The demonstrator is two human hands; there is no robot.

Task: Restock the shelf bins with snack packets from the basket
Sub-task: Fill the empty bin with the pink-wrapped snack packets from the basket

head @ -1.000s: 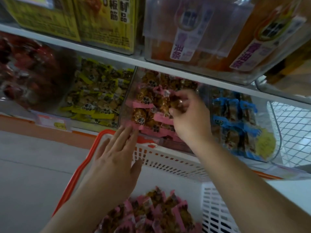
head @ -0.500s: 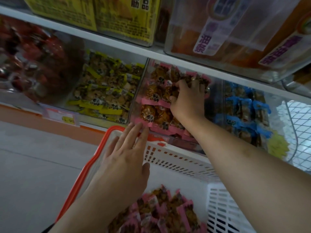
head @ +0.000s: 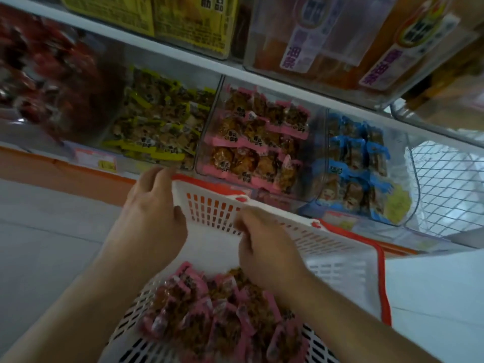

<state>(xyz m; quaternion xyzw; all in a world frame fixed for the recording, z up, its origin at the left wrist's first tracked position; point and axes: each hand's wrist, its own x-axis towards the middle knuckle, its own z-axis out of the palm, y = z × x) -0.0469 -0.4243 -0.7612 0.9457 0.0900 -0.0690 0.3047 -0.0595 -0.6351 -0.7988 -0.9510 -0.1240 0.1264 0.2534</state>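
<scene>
Pink-edged snack packets point(head: 209, 313) fill the white basket point(head: 340, 260); printed characters are unreadable. Left hand point(head: 152, 216) grasps the basket corner. Right hand point(head: 264, 247) grip state: cannot tell.

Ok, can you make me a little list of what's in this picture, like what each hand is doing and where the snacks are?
left hand: grips the corner of the basket rim, thumb inside
right hand: inside the basket, fingers curled; whether it holds anything cannot be told
basket: white with a red rim, held below the shelf
pink packets: heaped in the basket
pink bin: nearly full
neighbour bins: yellow packets left, blue packets right
</scene>
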